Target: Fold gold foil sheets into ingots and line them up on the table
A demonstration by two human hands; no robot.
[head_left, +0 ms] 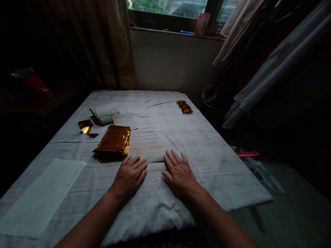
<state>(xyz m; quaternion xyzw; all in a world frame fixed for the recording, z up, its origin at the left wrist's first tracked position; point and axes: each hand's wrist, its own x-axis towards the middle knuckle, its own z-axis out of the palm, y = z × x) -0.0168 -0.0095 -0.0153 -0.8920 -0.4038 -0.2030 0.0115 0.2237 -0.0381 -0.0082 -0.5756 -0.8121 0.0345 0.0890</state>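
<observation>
A pale folded paper [156, 162] lies on the cloth-covered table, with a fold line running across it between my hands. My left hand [131, 175] rests palm down on its left end, fingers stretched out. On its right end my right hand [178, 172] lies flat, fingers spread and thumb pointing inward. Both hands cover the paper's ends. Just beyond my left hand sits a stack of shiny gold foil sheets [113, 139]. A curled gold foil strip [86, 127] and crumpled greyish paper [104, 112] lie behind it.
Several small folded gold pieces [184, 106] stand in a row at the table's far right. A white sheet [41, 199] lies at the left edge. Pink cup [202, 24] on the windowsill; curtain [103, 44] at left; clothes [258, 79] hang at right.
</observation>
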